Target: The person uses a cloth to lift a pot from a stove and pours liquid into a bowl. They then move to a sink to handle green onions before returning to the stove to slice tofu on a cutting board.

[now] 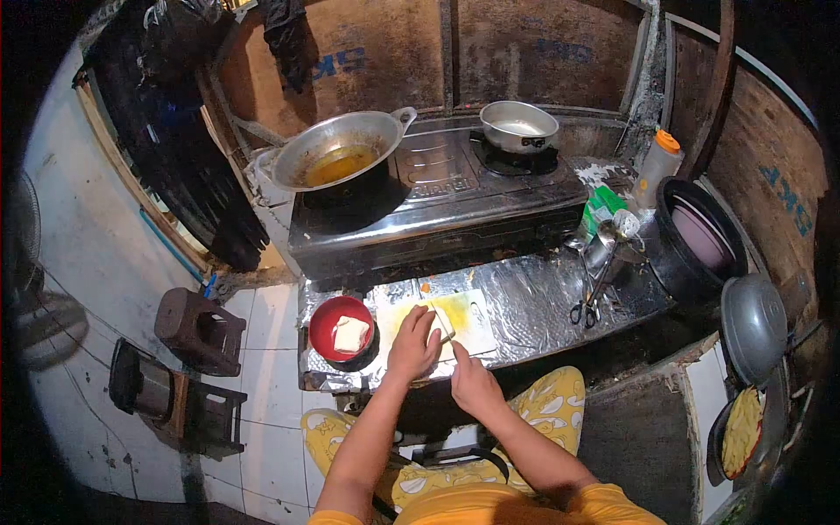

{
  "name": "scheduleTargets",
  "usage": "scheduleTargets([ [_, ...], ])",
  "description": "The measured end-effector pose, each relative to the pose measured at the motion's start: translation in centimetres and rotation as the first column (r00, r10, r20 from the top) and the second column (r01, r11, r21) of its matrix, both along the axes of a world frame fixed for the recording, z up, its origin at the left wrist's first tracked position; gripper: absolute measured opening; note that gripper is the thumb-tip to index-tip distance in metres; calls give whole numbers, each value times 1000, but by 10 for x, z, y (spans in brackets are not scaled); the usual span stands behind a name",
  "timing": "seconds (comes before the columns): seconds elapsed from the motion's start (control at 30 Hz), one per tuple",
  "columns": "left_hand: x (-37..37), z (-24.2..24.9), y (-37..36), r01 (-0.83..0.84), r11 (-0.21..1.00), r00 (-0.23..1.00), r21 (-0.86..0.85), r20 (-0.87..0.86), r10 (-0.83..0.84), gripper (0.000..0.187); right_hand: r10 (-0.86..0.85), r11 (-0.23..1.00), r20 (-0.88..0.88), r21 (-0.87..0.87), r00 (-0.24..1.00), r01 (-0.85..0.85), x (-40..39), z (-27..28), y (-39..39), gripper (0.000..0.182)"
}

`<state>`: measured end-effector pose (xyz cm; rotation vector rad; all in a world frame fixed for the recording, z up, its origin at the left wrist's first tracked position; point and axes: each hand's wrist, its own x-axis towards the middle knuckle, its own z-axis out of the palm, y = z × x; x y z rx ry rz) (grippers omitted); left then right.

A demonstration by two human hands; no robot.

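Note:
On a white, yellow-stained cutting board (480,321) lies a pale block that looks like tofu (451,310). My left hand (414,346) is pressed against its left side, fingers extended and thumb bent in, steadying it. My right hand (475,385) is closed round the handle of a knife (445,324), whose thin blade is at the block. Just left of the board stands a red bowl (320,321) with another white block (351,333) in it.
Behind the foil-covered ledge (534,302) is a two-burner stove (429,179). A wok with oil (341,164) and a small pot (519,128) sit on it. Scissors (584,312), a black tub (669,229) and an orange-capped bottle (657,166) are at right. Stools (199,328) stand at left.

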<state>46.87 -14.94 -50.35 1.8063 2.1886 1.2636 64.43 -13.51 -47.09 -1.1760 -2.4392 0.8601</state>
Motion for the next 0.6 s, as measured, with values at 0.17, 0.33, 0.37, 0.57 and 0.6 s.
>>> scheduleTargets([
  [0.17,-1,-5,1,-5,1000,1000,14,-30,5,36,-2,1000,-2,18,1000,2,-1,-9,1,45],
  [0.33,0,-2,0,-7,1000,1000,6,-23,8,36,7,999,-1,48,1000,-7,-2,-11,1,46],
  [0.37,0,-2,0,-10,1000,1000,5,-27,10,36,9,999,9,49,1000,-9,-1,-9,1,46],
  [0.57,0,-1,0,-6,1000,1000,-5,-27,6,36,21,998,-5,55,1000,-21,-2,-6,2,45],
  [0.6,0,-2,0,-5,1000,1000,2,-28,5,36,20,998,-4,55,1000,-20,-1,-6,4,45],
])
